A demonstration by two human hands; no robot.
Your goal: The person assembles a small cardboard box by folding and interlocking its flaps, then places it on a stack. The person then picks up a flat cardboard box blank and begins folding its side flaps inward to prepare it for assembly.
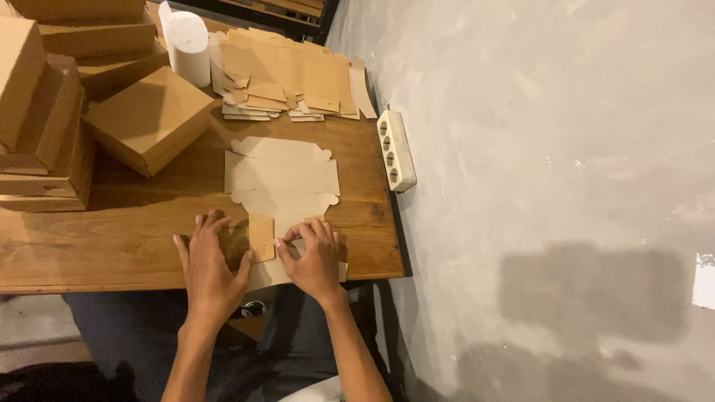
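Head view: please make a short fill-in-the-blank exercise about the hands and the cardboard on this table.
1. Both hands, the left hand and the right hand, press on a flat, unfolded cardboard ____ blank.
2. The flat cardboard piece lies on a ____ table.
3. The white power strip lies at the table's ____ edge.
4. The white paper roll stands ____.

Missing words: box; wooden; right; upright
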